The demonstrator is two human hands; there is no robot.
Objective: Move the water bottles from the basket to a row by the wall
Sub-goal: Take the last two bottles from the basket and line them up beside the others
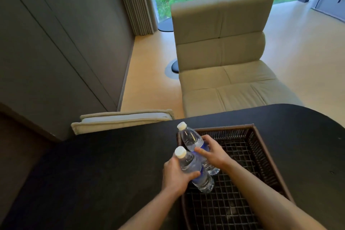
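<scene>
Head view: nearest, the left hand [174, 174] wraps one water bottle [194, 171], lifted over the wicker basket [268, 157] rim. Just beyond, the right hand [211, 152] grips a second bottle [192, 141], both tilted leftward, probably for carrying across the black table [97, 164] toward the grey wall [56, 43] past a beige lounge chair [224, 58].

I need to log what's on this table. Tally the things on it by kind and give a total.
Water bottles: 2, near bottle in the left hand, far bottle in the right hand, each in a closed grip
Basket: 1
Total: 3
</scene>
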